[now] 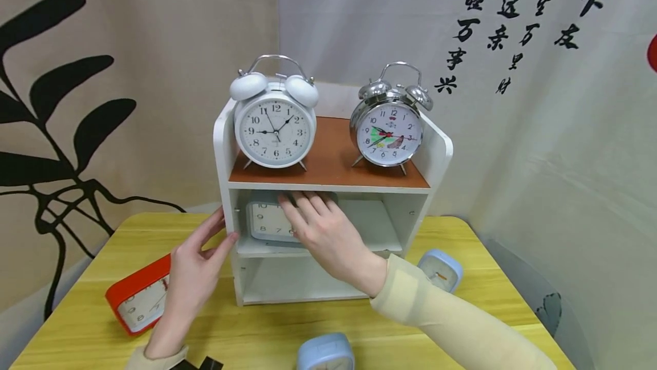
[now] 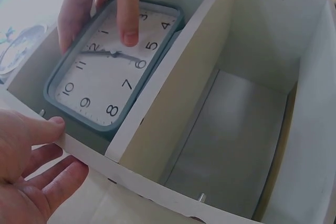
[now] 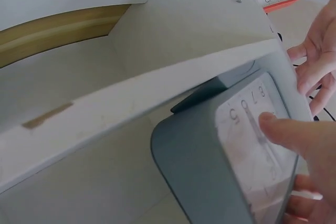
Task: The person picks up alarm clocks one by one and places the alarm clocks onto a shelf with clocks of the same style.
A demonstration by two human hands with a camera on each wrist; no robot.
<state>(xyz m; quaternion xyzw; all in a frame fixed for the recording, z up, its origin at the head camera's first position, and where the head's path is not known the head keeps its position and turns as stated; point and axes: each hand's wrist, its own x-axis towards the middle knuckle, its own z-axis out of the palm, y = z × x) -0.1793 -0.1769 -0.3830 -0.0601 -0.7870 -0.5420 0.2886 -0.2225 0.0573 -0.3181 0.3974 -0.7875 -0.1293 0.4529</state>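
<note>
A grey-blue rectangular clock (image 1: 268, 223) with a white face stands in the middle compartment of a small white shelf unit (image 1: 436, 159), near its left wall. My right hand (image 1: 333, 239) grips this clock, thumb across the dial and fingers over the top edge, as the left wrist view shows. In the right wrist view a support flap sticks out from the clock's grey-blue casing (image 3: 189, 156) below the shelf board. My left hand (image 1: 197, 267) touches the unit's left side panel, its thumb at the front edge and its fingers along the outside.
On the brown top stand a white twin-bell alarm clock (image 1: 275, 130) and a silver one (image 1: 389, 133). A red clock (image 1: 141, 296) lies left on the wooden table (image 1: 246, 336). Light-blue clocks sit at right (image 1: 442, 270) and in front (image 1: 327, 352). Printed curtains hang behind.
</note>
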